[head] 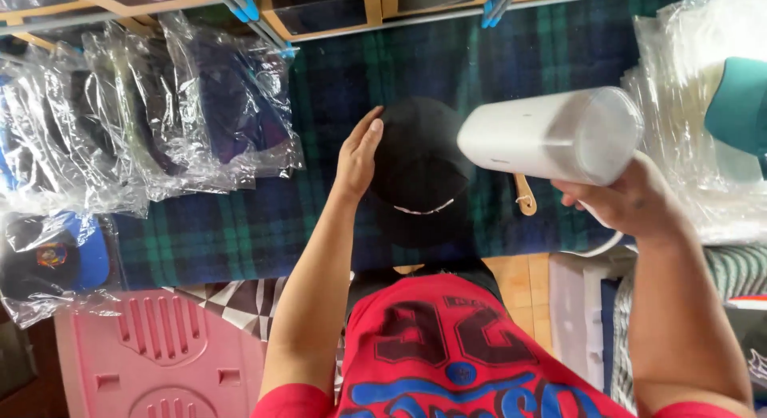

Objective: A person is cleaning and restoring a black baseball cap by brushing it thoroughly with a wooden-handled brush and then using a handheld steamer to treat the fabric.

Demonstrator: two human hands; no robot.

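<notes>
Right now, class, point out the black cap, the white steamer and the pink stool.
black cap [415, 166], head view, on its crown.
white steamer [543, 138], head view, on its barrel's side.
pink stool [160, 362], head view, on its slotted seat.

The left arm runs bare from the shoulder at 7 o'clock up toward the centre. The left hand [358, 150] is flat, fingers [369, 124] straight, together, pointing to 12 o'clock. The right arm rises from 5 o'clock, forearm bare. The right hand [627, 201] is curled in a grip at 3 o'clock; its fingers seem wrapped, though mostly hidden.
</notes>
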